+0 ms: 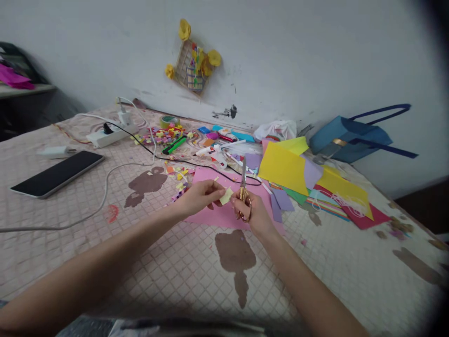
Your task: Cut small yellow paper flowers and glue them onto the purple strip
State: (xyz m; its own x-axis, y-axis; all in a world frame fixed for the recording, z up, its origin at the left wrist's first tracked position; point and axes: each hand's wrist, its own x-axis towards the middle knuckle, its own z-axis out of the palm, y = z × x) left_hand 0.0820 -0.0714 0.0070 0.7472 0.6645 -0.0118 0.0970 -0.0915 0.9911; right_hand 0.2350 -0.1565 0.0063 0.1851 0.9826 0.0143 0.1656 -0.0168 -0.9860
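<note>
Between the thumb and fingers of my left hand (202,194) is a small pale yellow piece of paper (226,196). My right hand (253,210) is closed around the gold handles of a pair of scissors (243,180), whose blades point up and away from me. The scissors are just right of the paper piece; whether my right fingertips touch the paper, I cannot tell. Both hands are over a pink sheet of paper (219,216) on the table. Small paper cut-outs (180,175) lie beyond my left hand.
A tablet-like dark device (59,173) and a power strip (112,135) with cables are at left. Paper flowers (161,135), a green cutter (174,145) and a glue gun (213,152) lie behind. Yellow sheets (284,166) and a blue bag (351,138) are at right.
</note>
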